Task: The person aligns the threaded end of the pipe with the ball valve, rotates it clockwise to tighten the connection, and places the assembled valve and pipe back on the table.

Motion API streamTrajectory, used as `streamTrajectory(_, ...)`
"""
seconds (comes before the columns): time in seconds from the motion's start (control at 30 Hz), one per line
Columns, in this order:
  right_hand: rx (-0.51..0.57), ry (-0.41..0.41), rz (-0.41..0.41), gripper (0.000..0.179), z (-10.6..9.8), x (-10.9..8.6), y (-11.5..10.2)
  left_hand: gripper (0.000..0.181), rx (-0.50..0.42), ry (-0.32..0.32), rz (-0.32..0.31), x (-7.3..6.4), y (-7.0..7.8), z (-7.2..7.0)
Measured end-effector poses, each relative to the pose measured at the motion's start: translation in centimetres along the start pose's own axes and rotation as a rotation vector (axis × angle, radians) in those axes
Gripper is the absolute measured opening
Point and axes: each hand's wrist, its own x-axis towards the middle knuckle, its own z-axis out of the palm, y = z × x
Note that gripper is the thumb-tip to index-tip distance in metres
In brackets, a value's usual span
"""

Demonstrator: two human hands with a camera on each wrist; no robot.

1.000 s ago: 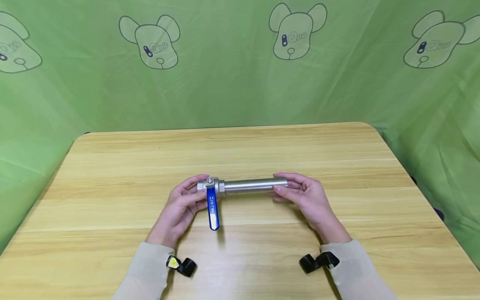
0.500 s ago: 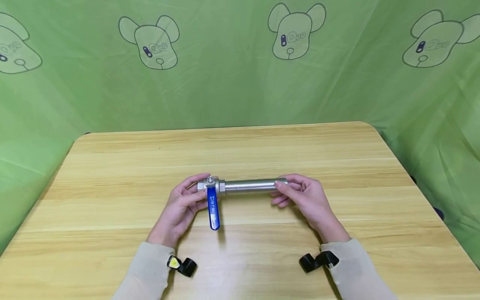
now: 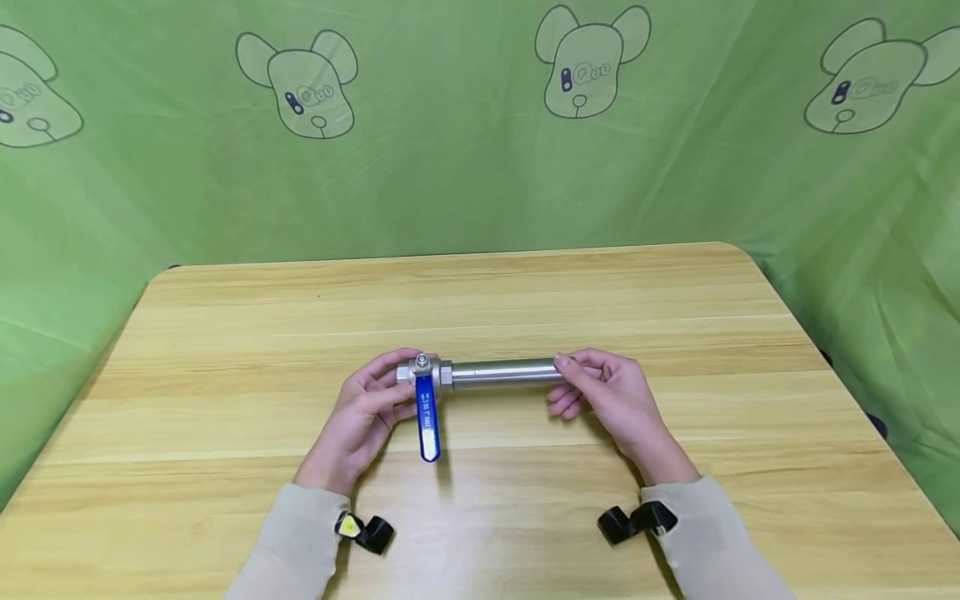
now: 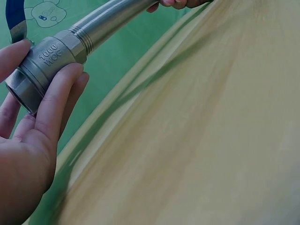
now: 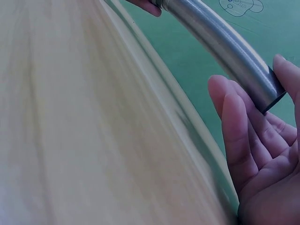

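Note:
My left hand (image 3: pixel 360 421) grips a steel ball valve (image 4: pixel 50 63), stamped "1000 WOG", with thumb and fingers round its body. Its blue lever (image 3: pixel 427 425) points toward me, square to the pipe. From the valve's right end runs a shiny steel pipe (image 3: pixel 502 372), held level above the table; a few threads show at the joint in the left wrist view. My right hand (image 3: pixel 618 412) has the pipe's free end between thumb and fingers. In the right wrist view, the thumb touches the pipe's rim from one side, and the curved fingers lie on the other.
A wood-grain table (image 3: pixel 480 300) with rounded far corners spreads beneath both hands. Green cloth (image 3: pixel 450 183) printed with mouse-like heads hangs behind it and along the sides. A black wrist mount (image 3: pixel 375 533) sits by each sleeve cuff.
My right thumb has slid up and over the pipe toward its free end, while the right fingers have dropped lower beneath it. The left hand and valve have hardly moved.

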Motion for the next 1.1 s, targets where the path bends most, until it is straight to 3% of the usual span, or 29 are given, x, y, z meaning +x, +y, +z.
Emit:
streamTrajectory(0.2,0.045,-0.06,-0.059,0.02,-0.01,-0.24,-0.16,0.04,-0.051,-0.008,0.01,0.04,0.08,0.0)
streamTrajectory(0.4,-0.034,-0.044,-0.123,0.064,0.08,-0.28,-0.11,0.039,-0.087,-0.002,0.01,-0.04,0.2,-0.12)
streamTrajectory(0.5,0.0,-0.058,-0.178,0.075,0.1,-0.25,-0.03,0.04,-0.099,-0.002,0.007,-0.02,0.16,-0.15)
streamTrajectory(0.63,0.083,-0.083,-0.217,0.062,0.0,-0.3,0.09,0.04,-0.088,-0.009,0.007,0.05,0.15,-0.12)
streamTrajectory(0.77,0.076,-0.066,-0.19,0.046,-0.16,-0.41,0.17,0.039,-0.073,-0.014,0.005,0.07,0.17,-0.1)
streamTrajectory(1.1,0.012,-0.042,-0.121,0.042,-0.18,-0.37,0.06,0.041,-0.066,-0.019,0.008,0.12,0.21,-0.24)
